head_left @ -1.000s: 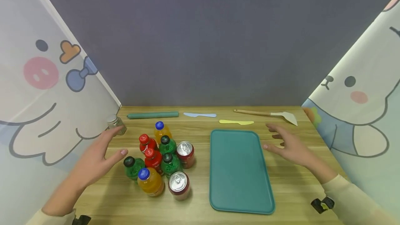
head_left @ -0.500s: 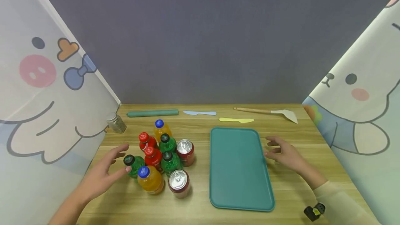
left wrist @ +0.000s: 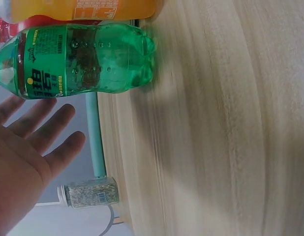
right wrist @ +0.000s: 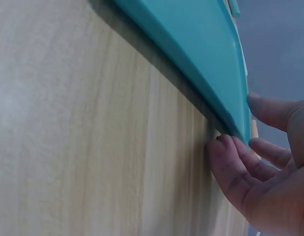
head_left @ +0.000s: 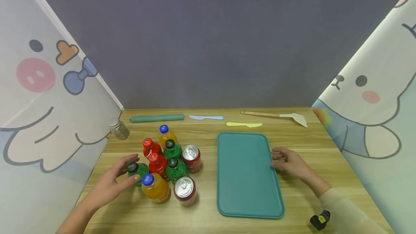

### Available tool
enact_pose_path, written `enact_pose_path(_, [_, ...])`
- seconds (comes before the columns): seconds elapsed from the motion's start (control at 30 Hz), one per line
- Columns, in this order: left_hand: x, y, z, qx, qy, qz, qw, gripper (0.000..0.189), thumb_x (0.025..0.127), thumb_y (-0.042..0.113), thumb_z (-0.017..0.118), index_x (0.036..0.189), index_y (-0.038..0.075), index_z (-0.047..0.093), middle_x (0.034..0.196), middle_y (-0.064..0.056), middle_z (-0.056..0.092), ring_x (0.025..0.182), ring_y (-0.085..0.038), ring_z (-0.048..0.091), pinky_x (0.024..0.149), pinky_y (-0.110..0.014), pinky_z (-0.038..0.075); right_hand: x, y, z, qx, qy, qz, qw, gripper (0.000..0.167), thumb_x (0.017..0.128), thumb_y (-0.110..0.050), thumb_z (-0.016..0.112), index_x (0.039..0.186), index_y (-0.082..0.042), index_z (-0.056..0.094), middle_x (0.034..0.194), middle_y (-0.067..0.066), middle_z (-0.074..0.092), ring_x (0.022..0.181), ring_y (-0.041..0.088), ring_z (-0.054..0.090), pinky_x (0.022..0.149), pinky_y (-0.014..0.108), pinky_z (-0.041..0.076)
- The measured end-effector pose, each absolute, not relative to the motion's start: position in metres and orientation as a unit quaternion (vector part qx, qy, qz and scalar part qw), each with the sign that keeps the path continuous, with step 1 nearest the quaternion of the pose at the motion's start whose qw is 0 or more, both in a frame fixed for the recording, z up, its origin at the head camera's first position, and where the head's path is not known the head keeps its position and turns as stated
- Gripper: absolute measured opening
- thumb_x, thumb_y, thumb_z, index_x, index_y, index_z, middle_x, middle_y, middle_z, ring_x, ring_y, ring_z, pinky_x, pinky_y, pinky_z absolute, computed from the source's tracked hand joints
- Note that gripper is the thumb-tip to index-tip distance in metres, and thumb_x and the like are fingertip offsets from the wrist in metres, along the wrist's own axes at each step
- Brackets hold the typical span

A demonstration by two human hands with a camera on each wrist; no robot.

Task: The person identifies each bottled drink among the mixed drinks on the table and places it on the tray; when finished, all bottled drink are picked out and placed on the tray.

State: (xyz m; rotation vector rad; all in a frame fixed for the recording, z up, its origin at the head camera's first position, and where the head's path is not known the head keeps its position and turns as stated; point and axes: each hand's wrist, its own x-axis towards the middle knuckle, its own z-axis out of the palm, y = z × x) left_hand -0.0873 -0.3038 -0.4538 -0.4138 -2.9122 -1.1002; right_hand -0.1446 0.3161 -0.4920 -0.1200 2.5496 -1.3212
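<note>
At the left, my left hand (head_left: 108, 187) reaches around a green soda bottle (head_left: 138, 172) with a black cap, thumb on the near side and fingers on the far side. In the left wrist view those fingers (left wrist: 58, 123) are spread and relaxed beside the upright green bottle; a grip is not visible. My right hand (head_left: 292, 163) is at the right rim of the teal tray (head_left: 248, 176). The right wrist view has the thumb (right wrist: 270, 110) above the rim and the other fingertips low beside the tray's outer edge, close to it or touching.
Right of the green bottle cluster orange-juice bottles (head_left: 156, 189), red-capped bottles (head_left: 158, 165), more green bottles (head_left: 176, 170) and two cans (head_left: 185, 190). A spice jar (head_left: 119, 129) stands back left. Along the back lie a green roll (head_left: 157, 118), blue knife (head_left: 206, 117), yellow knife (head_left: 243, 124) and spatula (head_left: 276, 115).
My left hand has come down and rightward from beside the jar to around the green bottle. My right hand has lowered slightly and moved left to the tray's rim.
</note>
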Motion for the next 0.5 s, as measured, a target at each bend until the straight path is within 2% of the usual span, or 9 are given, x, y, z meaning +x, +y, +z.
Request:
enact_pose_path(0.13, [-0.088,-0.303,-0.456,-0.127,-0.923,-0.363,-0.002,0.056,0.097,0.029,0.073,0.147,0.018,0.051,0.140,-0.009,0.063,0.118,0.004,0.057,0.095,-0.034,0.057,-0.147,0.316,-0.498,-0.038,0.871,-0.472,0.133,0.062,0.092,-0.011,0.076,0.143,0.010,0.048,0.124,0.029,0.064,0.101,0.031,0.070,0.068,0.035,0.060])
enact_pose_path(0.3, [-0.087,-0.304,-0.458,-0.128,-0.913,-0.387,-0.013,0.059,0.093,0.027,0.078,0.145,0.016,0.053,0.136,-0.012,0.065,0.116,0.004,0.059,0.091,-0.027,0.057,-0.147,0.315,-0.503,-0.021,0.851,-0.503,0.149,0.062,0.091,0.000,0.073,0.144,0.013,0.045,0.125,0.031,0.061,0.096,0.029,0.071,0.067,0.036,0.062])
enact_pose_path(0.37, [-0.086,-0.305,-0.458,-0.127,-0.909,-0.397,-0.021,0.062,0.090,0.027,0.081,0.144,0.014,0.054,0.136,-0.014,0.064,0.116,0.002,0.059,0.091,-0.030,0.058,-0.147,0.314,-0.504,-0.016,0.848,-0.508,0.152,0.061,0.091,0.003,0.071,0.144,0.014,0.045,0.126,0.032,0.060,0.095,0.028,0.071,0.068,0.036,0.063])
enact_pose_path(0.5, [-0.085,-0.305,-0.458,-0.123,-0.898,-0.421,-0.040,0.067,0.087,0.027,0.084,0.144,0.012,0.053,0.136,-0.016,0.063,0.115,0.005,0.058,0.091,-0.045,0.060,-0.148,0.313,-0.504,-0.011,0.850,-0.506,0.147,0.058,0.091,0.006,0.069,0.144,0.015,0.046,0.128,0.033,0.059,0.097,0.028,0.070,0.068,0.035,0.063])
